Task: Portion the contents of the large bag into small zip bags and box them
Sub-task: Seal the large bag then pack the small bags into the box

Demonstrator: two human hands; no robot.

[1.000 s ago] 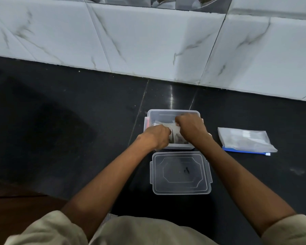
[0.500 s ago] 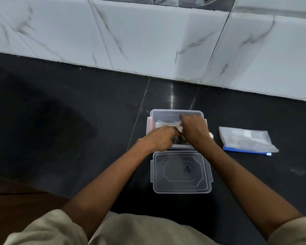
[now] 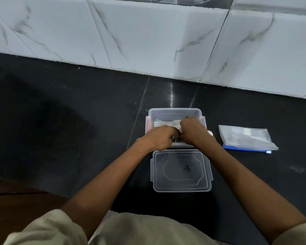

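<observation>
Head view: we see our left hand [image 3: 160,137] and right hand [image 3: 191,130] both curled, pinching a small zip bag [image 3: 166,123] inside the clear box [image 3: 173,112] on the dark bench [image 3: 78,121]. The lid [image 3: 181,171] lies just near of the box, and the large bag [image 3: 245,139] lies to its right.

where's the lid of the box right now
In the head view the clear lid lies flat on the dark floor, just in front of the open box on the person's side, between the two forearms.
</observation>
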